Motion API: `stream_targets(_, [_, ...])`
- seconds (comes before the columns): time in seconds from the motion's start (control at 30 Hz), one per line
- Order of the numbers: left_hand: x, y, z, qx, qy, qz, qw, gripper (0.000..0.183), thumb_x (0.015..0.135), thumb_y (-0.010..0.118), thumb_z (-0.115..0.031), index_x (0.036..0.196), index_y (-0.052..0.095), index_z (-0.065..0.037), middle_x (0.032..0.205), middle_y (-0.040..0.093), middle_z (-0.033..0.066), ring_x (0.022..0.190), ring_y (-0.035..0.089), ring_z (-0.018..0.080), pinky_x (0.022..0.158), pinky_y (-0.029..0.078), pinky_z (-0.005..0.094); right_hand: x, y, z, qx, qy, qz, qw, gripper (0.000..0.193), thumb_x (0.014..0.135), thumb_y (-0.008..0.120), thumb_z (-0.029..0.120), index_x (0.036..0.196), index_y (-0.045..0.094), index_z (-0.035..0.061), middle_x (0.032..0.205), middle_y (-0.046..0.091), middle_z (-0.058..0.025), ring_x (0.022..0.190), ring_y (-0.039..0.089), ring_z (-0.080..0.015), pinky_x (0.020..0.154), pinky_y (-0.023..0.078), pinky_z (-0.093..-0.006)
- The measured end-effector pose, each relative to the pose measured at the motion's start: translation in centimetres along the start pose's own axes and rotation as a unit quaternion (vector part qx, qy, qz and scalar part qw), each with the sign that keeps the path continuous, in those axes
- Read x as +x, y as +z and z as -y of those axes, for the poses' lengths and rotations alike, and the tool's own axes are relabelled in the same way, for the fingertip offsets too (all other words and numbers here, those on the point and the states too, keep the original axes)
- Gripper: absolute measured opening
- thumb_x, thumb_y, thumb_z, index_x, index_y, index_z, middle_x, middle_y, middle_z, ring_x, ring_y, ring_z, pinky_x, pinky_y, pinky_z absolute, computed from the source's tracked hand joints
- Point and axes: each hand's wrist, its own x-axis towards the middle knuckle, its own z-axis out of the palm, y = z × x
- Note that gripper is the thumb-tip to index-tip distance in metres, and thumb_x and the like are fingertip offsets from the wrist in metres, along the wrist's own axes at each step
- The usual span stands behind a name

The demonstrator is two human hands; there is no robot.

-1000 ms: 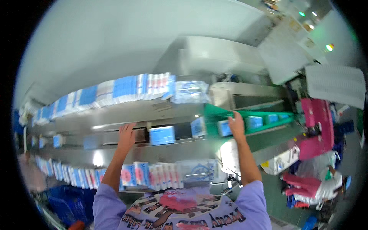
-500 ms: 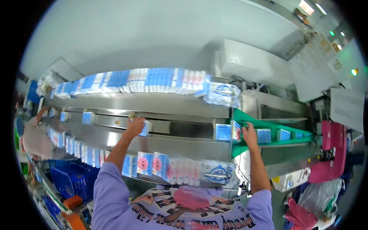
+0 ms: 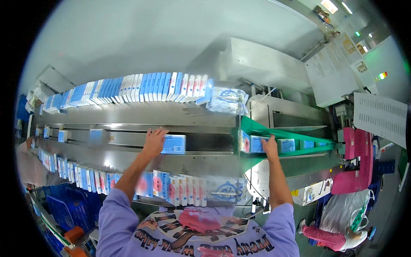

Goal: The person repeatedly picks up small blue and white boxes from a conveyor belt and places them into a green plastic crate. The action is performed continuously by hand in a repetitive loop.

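My left hand is over the conveyor, its fingers stretched out at the left end of a flat blue-and-white box. My right hand reaches between the green guide walls, fingers partly spread against the right end of another flat blue-and-white box. Left of that one, a box showing a pink print stands on edge at the guide's mouth. Further right in the narrowing guide, a box lies past my right hand, with smaller ones beyond it.
Rows of upright boxes line the far ledge and near ledge, each ending at a clear plastic pack. More boxes sit on the belt leftward, near another person. Pink machinery and blue crates flank the line.
The view has shifted, moving the scene leftward. The box by my left hand now shows its whole flat top. Beside my right hand a flat box lies where an upright one was.
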Motion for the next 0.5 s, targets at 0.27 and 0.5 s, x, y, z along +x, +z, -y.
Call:
stream_targets(0.27, [-4.7, -2.5, 14.9, 0.072, -0.185, -0.057, 0.978, 0.040, 0.084, 0.057, -0.020, 0.123, 0.056, -0.009, 0.121, 0.060, 0.0140, 0.117, 0.053, 0.0333, 0.102, 0.034, 0.0576, -2.4, -1.7, 2.7, 0.148, -0.134, -0.047, 0.979, 0.036, 0.093, 0.059, 0.015, 0.125, 0.056, -0.0020, 0.116, 0.063, -0.0187, 0.107, 0.062, -0.0310, 0.094, 0.046, -0.0381])
stream_targets(0.5, [-5.4, -3.9, 17.7, 0.178, -0.172, 0.032, 0.968, 0.025, 0.086, 0.057, -0.027, 0.104, 0.067, -0.012, 0.104, 0.065, 0.0114, 0.104, 0.061, 0.0321, 0.090, 0.041, 0.0624, -3.1, 1.7, 2.8, 0.183, -0.150, 0.021, 0.971, 0.035, 0.093, 0.057, 0.017, 0.122, 0.056, -0.0035, 0.115, 0.062, -0.0198, 0.106, 0.061, -0.0296, 0.094, 0.047, -0.0373])
